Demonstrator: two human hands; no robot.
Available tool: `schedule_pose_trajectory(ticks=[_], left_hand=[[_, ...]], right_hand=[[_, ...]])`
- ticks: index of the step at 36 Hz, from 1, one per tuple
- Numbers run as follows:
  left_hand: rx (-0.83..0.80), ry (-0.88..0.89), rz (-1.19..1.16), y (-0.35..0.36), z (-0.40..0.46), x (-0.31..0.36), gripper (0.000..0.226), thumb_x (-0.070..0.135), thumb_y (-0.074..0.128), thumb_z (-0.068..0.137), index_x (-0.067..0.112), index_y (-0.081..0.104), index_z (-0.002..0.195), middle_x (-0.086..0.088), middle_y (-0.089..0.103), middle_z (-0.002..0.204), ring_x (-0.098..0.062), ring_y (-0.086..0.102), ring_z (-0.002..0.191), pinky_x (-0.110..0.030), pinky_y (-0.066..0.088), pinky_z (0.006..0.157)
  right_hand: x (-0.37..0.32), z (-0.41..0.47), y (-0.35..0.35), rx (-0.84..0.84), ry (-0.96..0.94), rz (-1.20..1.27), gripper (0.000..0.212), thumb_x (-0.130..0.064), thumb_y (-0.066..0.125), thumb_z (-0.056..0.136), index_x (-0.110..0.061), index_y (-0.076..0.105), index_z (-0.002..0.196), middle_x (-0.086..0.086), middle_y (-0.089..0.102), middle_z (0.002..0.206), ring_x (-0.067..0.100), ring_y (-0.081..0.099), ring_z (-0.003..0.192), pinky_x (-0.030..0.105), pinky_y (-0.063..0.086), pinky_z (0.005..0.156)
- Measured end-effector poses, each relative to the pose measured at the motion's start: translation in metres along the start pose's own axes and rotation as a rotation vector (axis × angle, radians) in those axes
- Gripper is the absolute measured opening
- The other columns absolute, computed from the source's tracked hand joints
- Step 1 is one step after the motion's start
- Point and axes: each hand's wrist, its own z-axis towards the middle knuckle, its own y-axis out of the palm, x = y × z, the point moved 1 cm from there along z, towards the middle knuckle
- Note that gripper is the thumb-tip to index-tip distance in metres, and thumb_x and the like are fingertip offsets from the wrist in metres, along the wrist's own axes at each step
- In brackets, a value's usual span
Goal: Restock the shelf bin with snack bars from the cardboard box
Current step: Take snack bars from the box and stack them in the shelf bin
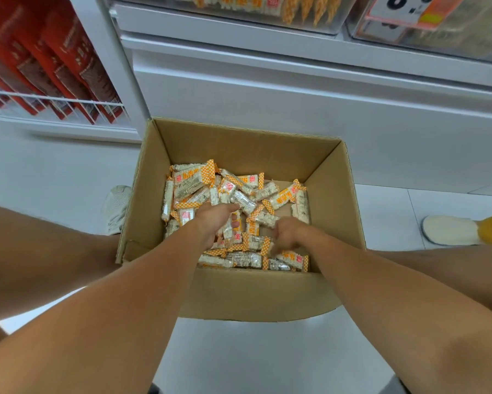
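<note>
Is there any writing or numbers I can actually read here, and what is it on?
"8": large black digit on the price tag at the upper shelf; the rest is cut off.
Snack bars in the cardboard box: red label print, too blurred.
Red packets: print too blurred.

Both bare forearms reached forward and down, nearly parallel. The left hand lay palm down with fingers curled under it. The right hand, just beside it and a little nearer the body, had its fingers bent downward. What either hand gripped could not be told.
</note>
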Motion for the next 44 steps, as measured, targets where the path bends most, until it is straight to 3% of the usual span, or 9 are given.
schedule_pose_trajectory(ticks=[3, 7, 12, 16, 25, 33, 38, 40, 44], left_hand=[[-0.030, -0.018, 0.010, -0.003, 0.000, -0.001, 0.086, 0.040, 0.080, 0.074, 0.007, 0.044, 0.144, -0.008, 0.076, 0.097, -0.024, 0.073, 0.096, -0.054, 0.053, 0.096], [-0.062, -0.043, 0.014, -0.001, 0.000, 0.002, 0.092, 0.058, 0.080, 0.064, 0.012, 0.051, 0.139, -0.007, 0.075, 0.104, -0.026, 0.066, 0.111, -0.056, 0.051, 0.100], [-0.162, -0.057, -0.065, -0.001, 0.018, -0.003, 0.106, 0.079, 0.073, 0.053, 0.022, 0.051, 0.139, -0.005, 0.076, 0.095, -0.030, 0.055, 0.130, -0.058, 0.029, 0.117], [-0.291, -0.020, -0.120, 0.003, -0.007, 0.014, 0.080, 0.076, 0.061, 0.080, 0.020, 0.060, 0.136, -0.014, 0.063, 0.135, -0.032, 0.058, 0.127, -0.051, 0.046, 0.105], [-0.549, 0.037, -0.078, -0.006, -0.050, 0.048, 0.031, 0.021, 0.081, 0.074, 0.005, 0.076, 0.100, -0.017, 0.071, 0.104, -0.024, 0.071, 0.085, -0.040, 0.056, 0.089], [-0.539, 0.359, 0.241, 0.002, -0.139, 0.147, 0.050, 0.018, 0.082, 0.064, 0.013, 0.068, 0.111, -0.008, 0.077, 0.095, -0.021, 0.074, 0.088, -0.040, 0.058, 0.086], [-0.509, 0.534, 0.567, 0.008, -0.200, 0.217, 0.036, 0.024, 0.093, 0.060, 0.015, 0.073, 0.089, 0.001, 0.074, 0.079, -0.015, 0.067, 0.079, -0.032, 0.050, 0.082], [-0.495, 0.546, 0.621, 0.011, -0.223, 0.240, 0.057, 0.030, 0.094, 0.052, 0.006, 0.071, 0.097, -0.006, 0.074, 0.082, -0.021, 0.069, 0.084, -0.042, 0.053, 0.096], [-0.512, 0.570, 0.482, 0.009, -0.257, 0.277, 0.040, 0.035, 0.077, 0.067, 0.009, 0.068, 0.097, -0.006, 0.070, 0.073, -0.016, 0.067, 0.064, -0.027, 0.058, 0.063]], right_hand=[[0.009, -0.002, 0.017, -0.049, 0.007, -0.098, 0.073, -0.033, 0.088, 0.074, -0.008, 0.049, 0.130, 0.010, 0.058, 0.129, 0.030, 0.058, 0.115, 0.035, 0.049, 0.084], [0.003, -0.001, 0.009, -0.032, -0.021, -0.111, 0.045, -0.039, 0.085, 0.076, -0.010, 0.055, 0.094, 0.009, 0.064, 0.106, 0.023, 0.061, 0.086, 0.032, 0.049, 0.069], [-0.017, -0.011, -0.046, -0.002, -0.120, 0.603, 0.041, -0.038, 0.081, 0.082, -0.006, 0.067, 0.104, 0.009, 0.074, 0.089, 0.017, 0.073, 0.068, 0.029, 0.061, 0.060], [-0.041, -0.038, -0.085, -0.227, -0.314, 1.008, 0.045, -0.019, 0.079, 0.084, -0.005, 0.055, 0.119, 0.018, 0.073, 0.107, 0.031, 0.075, 0.089, 0.036, 0.064, 0.074], [-0.046, -0.061, -0.102, 0.009, -0.494, 0.820, 0.023, -0.024, 0.082, 0.081, -0.016, 0.072, 0.100, -0.001, 0.067, 0.085, 0.014, 0.064, 0.076, 0.026, 0.057, 0.067], [-0.051, -0.158, -0.192, 0.129, -0.736, 0.709, 0.032, -0.001, 0.080, 0.078, -0.004, 0.062, 0.104, 0.002, 0.070, 0.087, 0.011, 0.069, 0.070, 0.022, 0.057, 0.069], [-0.063, -0.228, -0.257, 0.272, -0.903, 0.271, 0.099, -0.011, 0.089, 0.071, -0.042, 0.036, 0.149, -0.010, 0.040, 0.149, 0.010, 0.049, 0.129, 0.028, 0.050, 0.103], [-0.075, -0.247, -0.271, 0.333, -0.979, 0.163, 0.096, -0.009, 0.092, 0.066, -0.038, 0.045, 0.145, -0.014, 0.046, 0.145, 0.003, 0.042, 0.135, 0.023, 0.041, 0.109], [-0.082, -0.270, -0.293, 0.401, -1.068, 0.336, 0.069, -0.009, 0.091, 0.063, -0.024, 0.067, 0.126, -0.013, 0.063, 0.126, 0.003, 0.059, 0.119, 0.030, 0.055, 0.094]])
